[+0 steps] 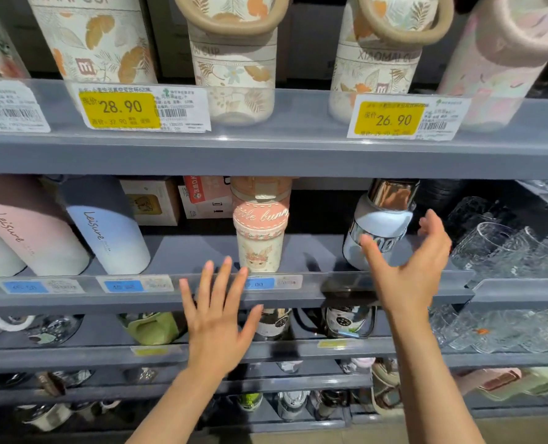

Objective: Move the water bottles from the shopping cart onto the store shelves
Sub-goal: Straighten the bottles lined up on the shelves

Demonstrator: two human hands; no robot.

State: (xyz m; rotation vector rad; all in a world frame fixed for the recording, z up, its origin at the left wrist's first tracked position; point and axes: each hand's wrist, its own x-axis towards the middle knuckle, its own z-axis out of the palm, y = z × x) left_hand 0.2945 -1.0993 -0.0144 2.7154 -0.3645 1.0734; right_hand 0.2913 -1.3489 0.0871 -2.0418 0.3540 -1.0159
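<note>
With my right hand (407, 267) fingers spread beside the pale-blue chrome-capped bottle (378, 225) standing on the grey shelf (138, 299), left hand (215, 318) open and empty, that bottle looks placed; the cart is unseen

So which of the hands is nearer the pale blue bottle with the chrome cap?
Right. The right hand is open right beside the pale blue bottle, fingers flanking it. The left hand is lower left, below the pink bunny cup.
</note>
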